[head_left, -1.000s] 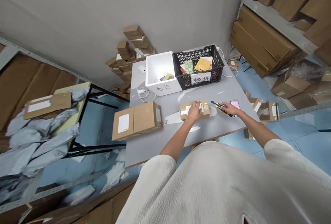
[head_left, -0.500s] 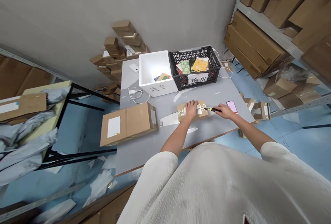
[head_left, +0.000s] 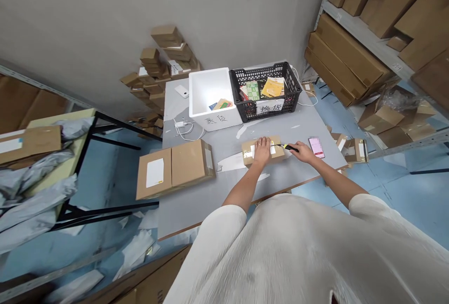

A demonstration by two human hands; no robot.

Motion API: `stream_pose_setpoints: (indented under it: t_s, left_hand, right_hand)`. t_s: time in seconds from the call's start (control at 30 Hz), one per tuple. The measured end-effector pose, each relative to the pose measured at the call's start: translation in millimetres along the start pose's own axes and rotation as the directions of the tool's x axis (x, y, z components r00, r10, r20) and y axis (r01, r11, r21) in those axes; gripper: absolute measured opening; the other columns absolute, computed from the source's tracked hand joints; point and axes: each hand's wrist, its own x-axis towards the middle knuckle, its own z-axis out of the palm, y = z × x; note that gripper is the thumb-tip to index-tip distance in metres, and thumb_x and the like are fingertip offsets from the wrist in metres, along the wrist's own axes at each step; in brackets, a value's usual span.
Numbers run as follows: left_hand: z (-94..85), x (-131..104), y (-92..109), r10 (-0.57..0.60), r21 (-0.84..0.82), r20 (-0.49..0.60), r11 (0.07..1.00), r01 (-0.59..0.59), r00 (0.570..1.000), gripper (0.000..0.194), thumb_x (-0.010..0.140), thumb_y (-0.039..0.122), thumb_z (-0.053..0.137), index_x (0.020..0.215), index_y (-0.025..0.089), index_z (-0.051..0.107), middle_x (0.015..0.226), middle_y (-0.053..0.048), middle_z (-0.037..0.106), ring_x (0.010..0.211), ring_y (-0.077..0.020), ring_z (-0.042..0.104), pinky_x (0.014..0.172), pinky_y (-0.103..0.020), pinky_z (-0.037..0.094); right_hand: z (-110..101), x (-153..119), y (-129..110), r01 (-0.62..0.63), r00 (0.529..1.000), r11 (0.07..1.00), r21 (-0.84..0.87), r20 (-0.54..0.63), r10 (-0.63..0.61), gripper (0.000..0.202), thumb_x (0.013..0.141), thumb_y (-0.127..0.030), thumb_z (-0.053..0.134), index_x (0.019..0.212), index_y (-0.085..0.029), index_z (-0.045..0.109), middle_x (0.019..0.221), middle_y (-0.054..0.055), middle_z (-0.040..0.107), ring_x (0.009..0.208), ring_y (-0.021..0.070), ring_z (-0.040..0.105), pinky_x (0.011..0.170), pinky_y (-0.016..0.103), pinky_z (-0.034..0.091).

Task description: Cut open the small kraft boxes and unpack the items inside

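A small taped cardboard box (head_left: 278, 153) with a white label lies near the front of the grey table (head_left: 182, 213). My left hand (head_left: 263, 150) rests flat on its top, fingers stretched out and a ring on one of them. My right hand (head_left: 302, 151) is closed around the handle of a yellow-and-black utility knife (head_left: 290, 148). The blade points left and lies over the top of the box, close to the left fingers. Whether it has cut into the tape I cannot tell. Just right of my right hand lies a phone (head_left: 316, 147) with a lit pink screen.
A larger cardboard box (head_left: 189, 163) sits at the table's left. Behind stand a white foam box (head_left: 210, 86) and a black crate (head_left: 266, 110) holding colourful packets. White cables (head_left: 187, 131) lie near the foam box. Shelves with cartons (head_left: 351, 56) rise on the right.
The knife has moved slightly left along the top of the box, its blade nearer my left hand. My left hand still holds the box down, having shifted slightly right.
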Motion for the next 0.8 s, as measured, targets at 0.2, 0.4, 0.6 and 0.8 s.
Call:
stream_pose_setpoints:
  t_s: [0.2,0.4,0.6,0.8]
  left_hand:
    - [1.1,-2,-1,-0.004,-0.011,0.022,1.000,0.005,1.000,0.072,0.097,0.018,0.048,0.169,0.017,0.040,0.174,-0.022,0.043,0.166,-0.0360,0.031,0.134,-0.056,0.024]
    - [4.8,-3,-1,-0.032,-0.003,0.029,0.999,0.032,0.999,0.067,0.102,0.021,0.044,0.169,0.017,0.040,0.176,-0.019,0.041,0.168,-0.0329,0.030,0.136,-0.053,0.021]
    - [7.7,-17,-6,-0.059,-0.038,0.032,0.997,0.060,0.998,0.067,0.107,0.035,0.041,0.172,0.017,0.034,0.181,-0.016,0.034,0.171,-0.0317,0.024,0.139,-0.056,0.018]
    - [1.4,-62,-17,-0.110,0.015,0.002,0.994,0.110,0.994,0.068,0.108,0.045,0.050,0.171,0.024,0.037,0.180,-0.016,0.035,0.168,-0.0361,0.028,0.135,-0.061,0.024]
  right_hand:
    - [4,1,18,-0.006,0.999,0.999,-0.041,-0.052,0.004,0.051,0.110,-0.042,0.055,0.157,-0.027,0.066,0.126,0.016,0.070,0.121,0.0341,0.064,0.108,0.043,0.048]
    - [-5,6,39,-0.145,0.971,0.986,0.078,-0.181,0.157,0.054,0.108,-0.044,0.055,0.156,-0.021,0.064,0.129,0.018,0.070,0.121,0.0358,0.065,0.108,0.045,0.051]
    - [8,26,16,-0.063,0.983,0.968,0.242,-0.153,0.103,0.048,0.106,-0.048,0.057,0.143,-0.022,0.072,0.128,0.015,0.072,0.120,0.0329,0.067,0.109,0.043,0.053]
    - [21,78,-24,0.064,0.989,0.963,0.260,-0.142,-0.028,0.045,0.099,-0.047,0.066,0.133,-0.021,0.076,0.143,0.015,0.068,0.136,0.0346,0.059,0.118,0.048,0.047]
